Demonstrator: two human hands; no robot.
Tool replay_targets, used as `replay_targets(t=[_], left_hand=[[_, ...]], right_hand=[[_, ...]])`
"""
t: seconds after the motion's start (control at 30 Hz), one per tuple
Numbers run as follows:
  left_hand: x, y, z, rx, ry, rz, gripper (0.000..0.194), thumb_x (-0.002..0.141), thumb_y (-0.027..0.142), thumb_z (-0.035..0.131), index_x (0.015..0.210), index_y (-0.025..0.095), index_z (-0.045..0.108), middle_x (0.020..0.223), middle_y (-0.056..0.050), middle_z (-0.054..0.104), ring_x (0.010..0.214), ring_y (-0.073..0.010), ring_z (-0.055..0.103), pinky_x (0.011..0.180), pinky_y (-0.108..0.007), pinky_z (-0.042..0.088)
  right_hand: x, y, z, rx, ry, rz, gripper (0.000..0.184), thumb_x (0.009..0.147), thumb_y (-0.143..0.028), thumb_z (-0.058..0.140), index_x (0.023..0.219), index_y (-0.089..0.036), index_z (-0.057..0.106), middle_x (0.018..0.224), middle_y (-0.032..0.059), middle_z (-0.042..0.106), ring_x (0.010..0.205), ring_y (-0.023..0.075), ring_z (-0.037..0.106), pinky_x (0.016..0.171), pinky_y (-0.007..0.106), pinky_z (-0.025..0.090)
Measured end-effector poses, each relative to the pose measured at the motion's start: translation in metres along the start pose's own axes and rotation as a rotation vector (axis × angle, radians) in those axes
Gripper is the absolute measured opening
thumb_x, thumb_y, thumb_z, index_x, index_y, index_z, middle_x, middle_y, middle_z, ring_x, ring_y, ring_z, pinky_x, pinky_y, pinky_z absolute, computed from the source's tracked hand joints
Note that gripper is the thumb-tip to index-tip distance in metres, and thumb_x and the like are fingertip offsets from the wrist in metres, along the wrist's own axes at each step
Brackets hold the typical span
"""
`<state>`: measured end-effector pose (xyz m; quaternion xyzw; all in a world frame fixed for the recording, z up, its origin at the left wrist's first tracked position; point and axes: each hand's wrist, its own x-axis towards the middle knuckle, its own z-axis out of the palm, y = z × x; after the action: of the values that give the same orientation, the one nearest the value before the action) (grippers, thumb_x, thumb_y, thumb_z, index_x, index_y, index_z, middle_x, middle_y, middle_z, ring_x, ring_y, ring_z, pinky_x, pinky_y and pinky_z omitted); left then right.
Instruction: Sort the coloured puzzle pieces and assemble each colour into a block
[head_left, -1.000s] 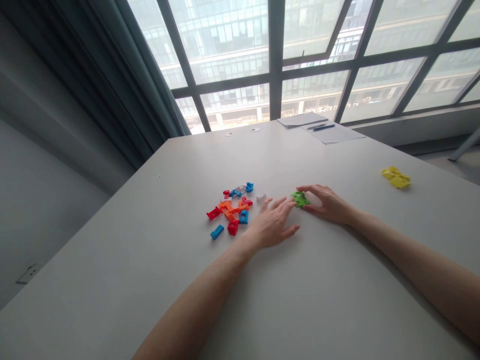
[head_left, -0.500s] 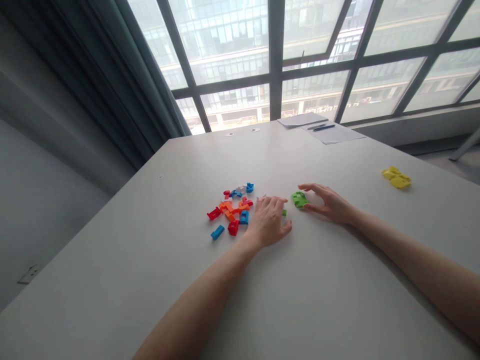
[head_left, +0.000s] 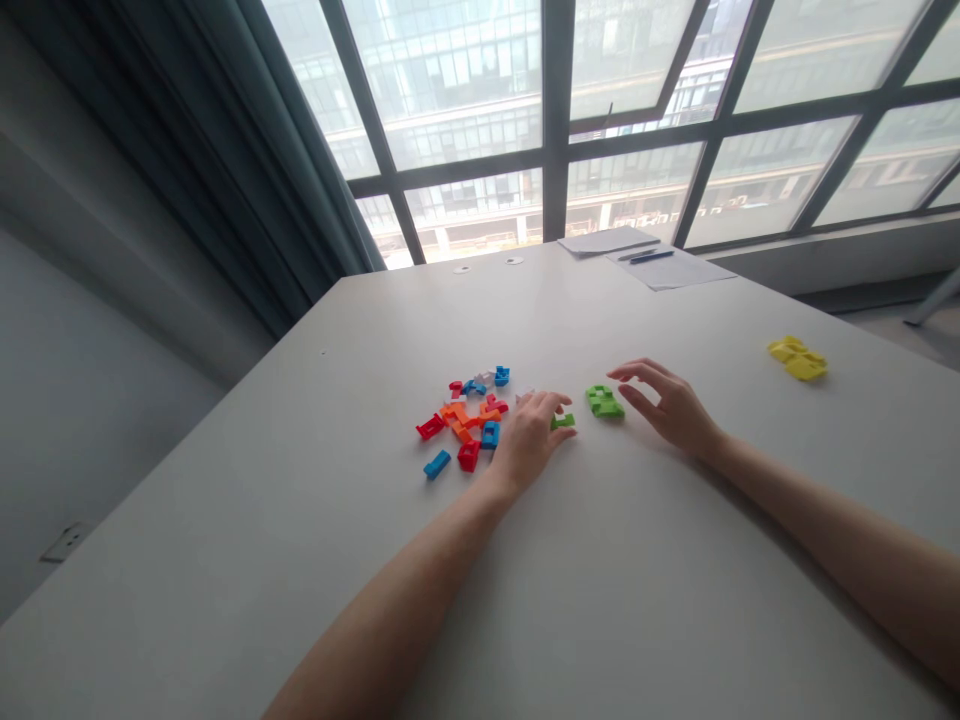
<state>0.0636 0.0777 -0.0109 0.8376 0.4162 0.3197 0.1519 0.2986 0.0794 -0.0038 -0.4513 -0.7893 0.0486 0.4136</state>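
My left hand (head_left: pixel 529 440) rests on the white table (head_left: pixel 637 560), fingers curled and pinched on a small green block (head_left: pixel 562 421). Just right of it lies a green block assembly (head_left: pixel 604 402). My right hand (head_left: pixel 670 405) hovers beside that assembly with fingers spread, a short gap from it, holding nothing. Left of my left hand lies a heap of red, orange, blue and white blocks (head_left: pixel 469 415).
A yellow block assembly (head_left: pixel 796 358) sits at the right of the table. Papers with a pen (head_left: pixel 651 256) lie at the far edge under the window. A dark curtain hangs at the left. The table's left edge drops to the floor.
My left hand drew back from the green assembly, curled, and now holds a small green piece. My right hand lifted slightly off the assembly and moved right.
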Motion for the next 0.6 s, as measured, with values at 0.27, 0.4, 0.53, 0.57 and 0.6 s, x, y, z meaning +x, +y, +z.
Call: replay_targets(t=[0.27,0.4,0.53,0.57,0.6], left_hand=[[-0.001,-0.004,0.001,-0.107,0.139,0.121,0.047,0.080,0.036,0.072,0.119,0.022,0.049,0.105,-0.006,0.059,0.091,-0.0187,0.063,0.081,-0.035,0.056],[-0.002,0.000,-0.002,-0.059,0.117,0.250,0.047,0.085,0.041,0.064,0.124,0.024,0.044,0.114,-0.008,0.055,0.095,-0.0195,0.063,0.085,-0.037,0.056],[-0.002,0.005,-0.005,0.020,0.086,0.302,0.047,0.087,0.041,0.062,0.126,0.025,0.042,0.117,-0.010,0.054,0.103,-0.0228,0.062,0.088,-0.039,0.055],[-0.002,0.005,-0.006,0.022,0.085,0.305,0.048,0.087,0.040,0.062,0.127,0.025,0.042,0.117,-0.010,0.054,0.104,-0.0229,0.061,0.088,-0.039,0.055],[-0.002,0.005,-0.006,0.017,0.086,0.304,0.047,0.087,0.040,0.062,0.127,0.025,0.041,0.118,-0.010,0.054,0.104,-0.0229,0.062,0.088,-0.039,0.056]], right_hand=[[-0.005,-0.019,0.010,-0.052,-0.144,-0.211,0.014,0.093,-0.034,0.054,0.104,-0.028,0.062,0.099,0.0053,0.070,0.095,0.0226,0.062,0.086,0.040,0.044],[-0.006,-0.023,0.013,-0.042,-0.152,-0.218,0.013,0.093,-0.035,0.055,0.103,-0.028,0.060,0.098,0.0044,0.070,0.096,0.0224,0.062,0.088,0.040,0.043],[-0.006,-0.023,0.013,-0.026,-0.153,-0.226,0.009,0.093,-0.034,0.055,0.099,-0.028,0.060,0.096,0.0037,0.070,0.095,0.0223,0.062,0.087,0.040,0.042],[-0.006,-0.023,0.013,-0.022,-0.155,-0.225,0.009,0.093,-0.034,0.055,0.099,-0.028,0.060,0.096,0.0036,0.070,0.095,0.0222,0.062,0.087,0.040,0.042],[-0.006,-0.024,0.013,-0.020,-0.155,-0.223,0.009,0.093,-0.033,0.055,0.098,-0.028,0.060,0.095,0.0036,0.070,0.095,0.0221,0.062,0.087,0.040,0.042]])
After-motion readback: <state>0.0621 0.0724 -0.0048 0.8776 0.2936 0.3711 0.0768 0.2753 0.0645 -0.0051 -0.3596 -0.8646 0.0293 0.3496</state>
